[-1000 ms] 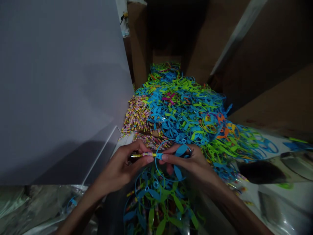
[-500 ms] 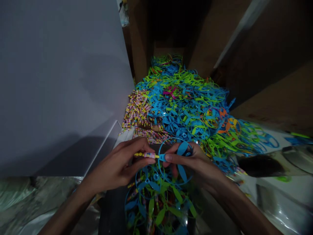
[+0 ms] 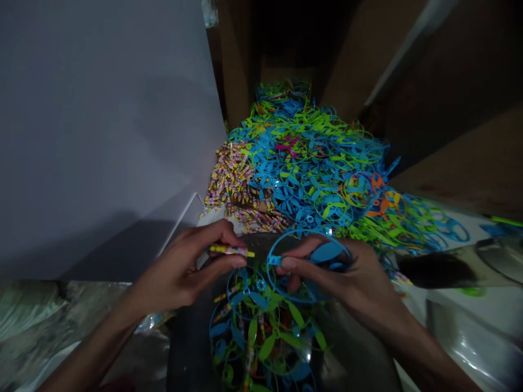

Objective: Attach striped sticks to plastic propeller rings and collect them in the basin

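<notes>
Dim surface [image 3: 484, 222] heaped with blue and green plastic ring propellers [image 3: 318, 163]. Left hand [image 3: 180, 272] grip pinches thin yellow-pink plastic stick [image 3: 231, 250]; right hand [image 3: 351, 283] grip pinches blue plastic ring propeller [image 3: 327, 253] hub, just apart from stick tip.

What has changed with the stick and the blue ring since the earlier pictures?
The left hand has drawn the stick leftward, so its tip no longer meets the blue ring, which the right hand holds flatter. Both grips and the pile are unchanged.

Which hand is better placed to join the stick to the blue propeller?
Probably left: the left hand pinches the stick, tip aimed at the hub, slightly apart; the right hand grips the blue propeller.
</notes>
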`<state>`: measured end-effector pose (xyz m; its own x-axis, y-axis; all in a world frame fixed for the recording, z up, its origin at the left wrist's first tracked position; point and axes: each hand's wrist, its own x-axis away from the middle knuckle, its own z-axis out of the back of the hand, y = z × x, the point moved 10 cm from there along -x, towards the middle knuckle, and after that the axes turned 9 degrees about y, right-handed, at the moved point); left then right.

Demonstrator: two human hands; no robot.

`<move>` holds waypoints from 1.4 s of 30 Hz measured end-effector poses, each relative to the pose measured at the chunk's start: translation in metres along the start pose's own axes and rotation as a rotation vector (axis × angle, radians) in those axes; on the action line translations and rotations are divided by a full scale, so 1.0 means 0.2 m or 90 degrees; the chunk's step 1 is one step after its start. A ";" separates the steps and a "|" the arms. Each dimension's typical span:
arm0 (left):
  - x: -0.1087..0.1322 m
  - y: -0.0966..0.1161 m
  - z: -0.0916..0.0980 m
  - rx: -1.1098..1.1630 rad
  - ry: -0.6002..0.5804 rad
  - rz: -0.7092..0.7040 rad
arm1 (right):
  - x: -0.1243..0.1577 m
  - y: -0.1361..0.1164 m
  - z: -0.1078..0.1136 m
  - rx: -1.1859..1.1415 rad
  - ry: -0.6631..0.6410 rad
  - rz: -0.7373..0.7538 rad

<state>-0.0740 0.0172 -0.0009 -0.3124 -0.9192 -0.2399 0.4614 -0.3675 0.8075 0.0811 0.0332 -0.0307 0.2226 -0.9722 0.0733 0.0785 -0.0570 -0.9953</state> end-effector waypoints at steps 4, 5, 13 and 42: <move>-0.01 0.01 0.05 -0.006 0.025 -0.006 | -0.04 0.04 -0.03 -0.039 -0.026 -0.030; -0.01 0.02 0.06 -0.001 0.039 -0.013 | -0.04 0.05 -0.03 -0.052 -0.027 -0.034; -0.01 0.00 -0.01 0.022 0.004 0.050 | -0.04 0.01 -0.05 -0.094 -0.019 0.002; -0.16 -0.23 0.04 -0.016 0.034 -0.003 | -0.19 0.04 0.42 0.294 0.077 0.155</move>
<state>-0.0924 0.0642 -0.0270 -0.2695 -0.9237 -0.2722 0.4812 -0.3740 0.7929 0.1555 0.0893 -0.0370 0.1767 -0.9656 -0.1907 0.4638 0.2526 -0.8492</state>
